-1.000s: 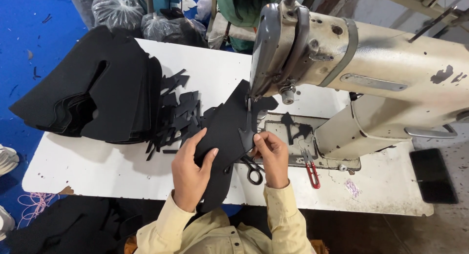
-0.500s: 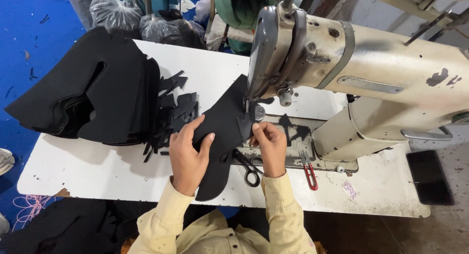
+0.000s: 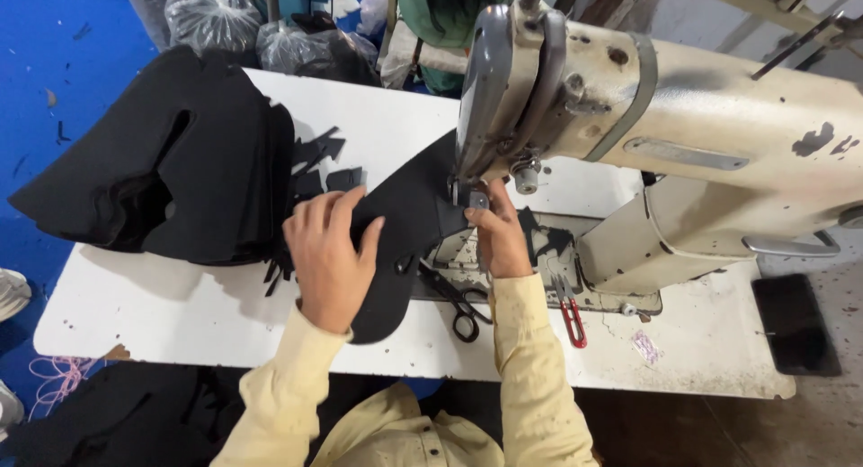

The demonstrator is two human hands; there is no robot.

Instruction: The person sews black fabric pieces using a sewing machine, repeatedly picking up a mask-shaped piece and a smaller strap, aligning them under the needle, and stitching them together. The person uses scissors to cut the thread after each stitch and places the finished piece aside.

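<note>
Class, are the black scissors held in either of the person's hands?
No: the scissors lie on the table, between the left hand and the right hand.

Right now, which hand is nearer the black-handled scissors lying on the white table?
Right. The right hand sits just above the black-handled scissors, at the needle. The left hand lies farther left, flat on the black fabric piece.

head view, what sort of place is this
Likely a small sewing workshop: a worn cream industrial sewing machine on a white table, a stack of black cut fabric pieces, and black-handled scissors beside the hands.
</note>
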